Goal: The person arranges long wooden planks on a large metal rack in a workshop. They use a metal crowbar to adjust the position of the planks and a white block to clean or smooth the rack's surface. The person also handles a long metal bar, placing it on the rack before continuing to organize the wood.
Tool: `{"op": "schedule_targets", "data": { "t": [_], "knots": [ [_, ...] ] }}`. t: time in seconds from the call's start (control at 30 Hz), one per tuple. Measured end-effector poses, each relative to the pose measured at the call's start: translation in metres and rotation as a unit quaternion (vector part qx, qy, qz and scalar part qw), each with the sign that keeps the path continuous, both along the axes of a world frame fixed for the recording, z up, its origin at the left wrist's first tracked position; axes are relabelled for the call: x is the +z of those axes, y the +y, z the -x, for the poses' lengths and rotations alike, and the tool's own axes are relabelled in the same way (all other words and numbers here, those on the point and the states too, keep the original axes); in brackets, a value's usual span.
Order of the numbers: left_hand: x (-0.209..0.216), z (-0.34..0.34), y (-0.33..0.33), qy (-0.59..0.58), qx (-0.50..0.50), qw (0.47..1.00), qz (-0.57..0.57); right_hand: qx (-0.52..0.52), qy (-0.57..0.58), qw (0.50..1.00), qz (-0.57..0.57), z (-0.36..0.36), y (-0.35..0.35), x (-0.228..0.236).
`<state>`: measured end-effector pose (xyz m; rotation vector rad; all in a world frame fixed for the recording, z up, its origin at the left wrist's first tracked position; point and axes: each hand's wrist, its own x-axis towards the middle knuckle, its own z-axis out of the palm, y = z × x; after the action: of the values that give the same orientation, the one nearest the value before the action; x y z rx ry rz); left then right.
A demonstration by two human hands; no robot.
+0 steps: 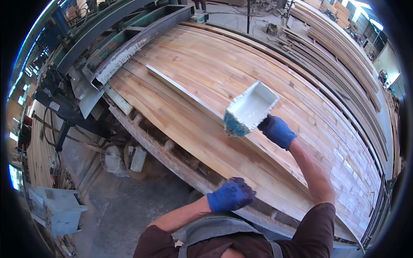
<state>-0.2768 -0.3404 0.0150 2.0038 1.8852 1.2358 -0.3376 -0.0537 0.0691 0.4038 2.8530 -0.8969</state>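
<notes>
My right hand (277, 131), in a blue glove, grips a glue box (251, 109) at its near right side. This open box is blue outside and caked with white; white glue coats its inside. It is tilted over a long narrow strip (185, 92) with a pale edge, which lies across a wide panel of wooden boards (172, 51). My left hand (232, 194), gloved in blue, is closed with curled fingers at the panel's near edge. Its palm is hidden, so I cannot see whether anything is in it.
A green steel machine frame with a white-crusted beam (122, 60) stands at the far left of the panel. Long planks (335, 47) are stacked beyond it on the right. A grey metal box (62, 210) and a white-crusted bucket (114, 159) stand on the floor at left.
</notes>
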Motion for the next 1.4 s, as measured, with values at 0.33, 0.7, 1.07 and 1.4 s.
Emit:
{"op": "schedule_targets", "data": {
  "t": [0.33,0.7,1.07,1.4],
  "knots": [
    [-0.004,-0.123,-0.007,0.039,0.177,0.983,0.039,-0.040,-0.034,0.993,-0.107,-0.314,0.107,0.006],
    [-0.025,-0.402,0.008,0.000,0.337,0.938,0.079,-0.026,-0.030,0.995,-0.096,-0.590,0.224,0.010],
    [-0.009,-0.663,0.108,0.030,0.302,0.944,0.127,-0.046,-0.057,0.977,-0.200,-0.907,0.357,0.010],
    [-0.141,-0.959,0.042,-0.123,0.418,0.868,0.237,-0.088,-0.069,0.980,-0.165,-1.114,0.442,0.010]
  ]
}}
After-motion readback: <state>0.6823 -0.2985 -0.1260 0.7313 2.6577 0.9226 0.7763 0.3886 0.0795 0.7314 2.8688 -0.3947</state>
